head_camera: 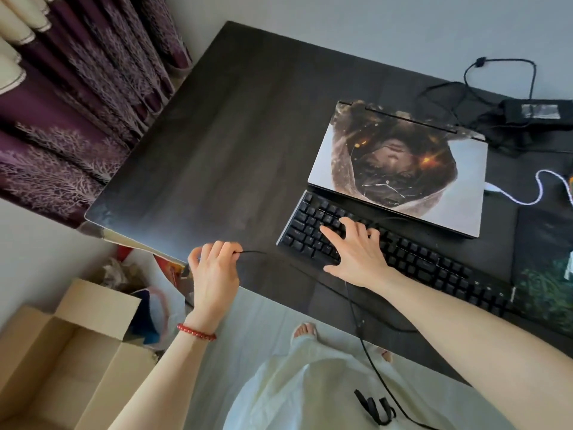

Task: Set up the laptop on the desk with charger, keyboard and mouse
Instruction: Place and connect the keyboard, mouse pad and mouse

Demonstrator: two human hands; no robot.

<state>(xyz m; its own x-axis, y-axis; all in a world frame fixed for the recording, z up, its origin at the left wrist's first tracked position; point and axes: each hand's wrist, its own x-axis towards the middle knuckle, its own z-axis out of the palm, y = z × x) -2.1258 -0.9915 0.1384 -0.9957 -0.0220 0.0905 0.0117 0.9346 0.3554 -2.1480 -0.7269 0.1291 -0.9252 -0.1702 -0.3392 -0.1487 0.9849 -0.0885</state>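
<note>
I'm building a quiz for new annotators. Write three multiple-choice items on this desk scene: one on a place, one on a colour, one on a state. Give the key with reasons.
1. Where does the keyboard lie relative to the laptop?
A. On top of its lid
B. On the desk just in front of it, on the person's side
C. In the cardboard box

2. What colour is the bracelet on the left wrist?
A. Red
B. Blue
C. Silver

3. What state is the laptop in?
A. Open, screen lit
B. Open, screen dark
C. Closed, lid down

Key:
1 B, the keyboard sits on the dark desk along the laptop's near edge.
2 A, red beads circle the wrist below the left hand, which pinches a black cable.
3 C, only the pictured lid shows; the right hand rests on the keys.
</note>
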